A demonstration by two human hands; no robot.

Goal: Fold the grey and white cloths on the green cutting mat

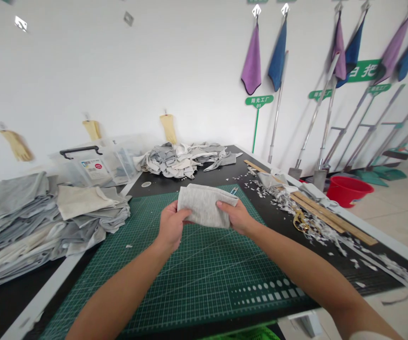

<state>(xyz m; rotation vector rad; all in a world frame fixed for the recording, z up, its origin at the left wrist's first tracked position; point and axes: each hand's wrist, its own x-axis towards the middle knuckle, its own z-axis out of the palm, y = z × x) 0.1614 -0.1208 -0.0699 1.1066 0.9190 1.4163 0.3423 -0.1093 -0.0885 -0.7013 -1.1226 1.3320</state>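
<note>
We face a white wall [175, 61] beyond both hands, where purple and blue cloths [252, 66] and yellow gloves [169, 128] hang. Nearer lies a long black table [218, 177], and on it, directly below our hands, a green gridded cutting mat [196, 269]. To the left of our left hand sits a thick stack of grey and cream folded fabric [22, 208]; past our fingers are a loose heap of pale fabric pieces [175, 160] and a clear plastic box with a black handle [79, 174]. Far out to the right of our right hand stands a round red bucket [345, 189] on the floor; nearer to that hand, on the table, run flat wooden strips [352, 229] among shredded scraps, with gold-handled scissors [299, 221] beside them.

The folded light-grey fabric piece [204, 205] is up over the mat, between our hands. Our left hand [171, 224] grips its left end, thumb in front; our right hand [239, 215] pinches the other end. We judge the step in hand as holding it spread — any shift from here calls for both grips moving together, so the layers stay aligned. A small blue-and-white object [234, 191] pokes up beside our right hand — we cannot tell what it is.
</note>
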